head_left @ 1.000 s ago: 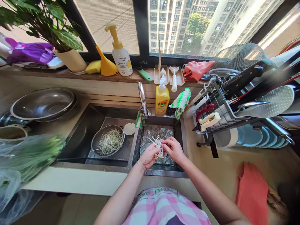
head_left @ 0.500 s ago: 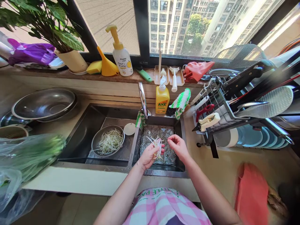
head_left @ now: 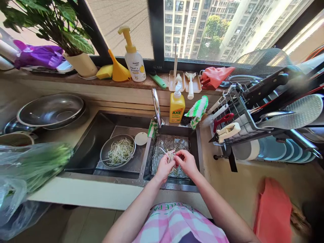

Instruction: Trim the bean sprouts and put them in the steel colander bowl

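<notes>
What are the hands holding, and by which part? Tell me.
The left hand holds a bunch of sprouts, some sticking out above; the right hand is at the bunch. Exactly where they're gripped is hidden.

Bright daylt thru window (head_left: 192,32), glare upper R, blur/stretch nr edges.

A small bunch of slender, whitish bean sprouts (head_left: 170,153) is being held over the right dark metal sink basin (head_left: 194,137), its stems splaying unevenly. A larger, tangled heap of greenish-white sprouts (head_left: 120,151) is lying in a round, shallow grey pan (head_left: 103,154) farther left.
</notes>
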Available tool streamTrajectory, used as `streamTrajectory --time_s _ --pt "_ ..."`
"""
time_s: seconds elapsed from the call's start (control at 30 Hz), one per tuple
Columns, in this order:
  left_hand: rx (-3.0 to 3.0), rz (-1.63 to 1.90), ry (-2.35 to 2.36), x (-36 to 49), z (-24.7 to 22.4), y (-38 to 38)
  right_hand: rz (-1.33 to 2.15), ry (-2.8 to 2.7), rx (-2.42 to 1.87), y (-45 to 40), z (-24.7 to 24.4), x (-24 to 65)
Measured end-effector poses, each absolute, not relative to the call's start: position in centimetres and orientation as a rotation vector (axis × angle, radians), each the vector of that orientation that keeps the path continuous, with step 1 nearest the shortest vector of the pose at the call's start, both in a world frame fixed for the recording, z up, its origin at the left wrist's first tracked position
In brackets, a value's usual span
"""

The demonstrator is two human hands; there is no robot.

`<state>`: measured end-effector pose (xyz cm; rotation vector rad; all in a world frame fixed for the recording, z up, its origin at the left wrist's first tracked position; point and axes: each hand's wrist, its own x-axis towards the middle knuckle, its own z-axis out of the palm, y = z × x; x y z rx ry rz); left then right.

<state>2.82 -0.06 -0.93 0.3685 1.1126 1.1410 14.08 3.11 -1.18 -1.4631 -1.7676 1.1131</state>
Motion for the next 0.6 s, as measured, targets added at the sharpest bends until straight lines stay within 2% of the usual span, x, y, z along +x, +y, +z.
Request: streamTrajectory --time_s 0.3,0.6 --pt "0.343 1.155 1.044 3.1 -0.5 -0.3 1.357 -1.478 -1.515 3.2 -0.6 13.8" --pt "0.282 1.066 0.988 2.2 -1.1 -0.2 1.276 -1.491 -1.460 4.2 -0.7 15.1"
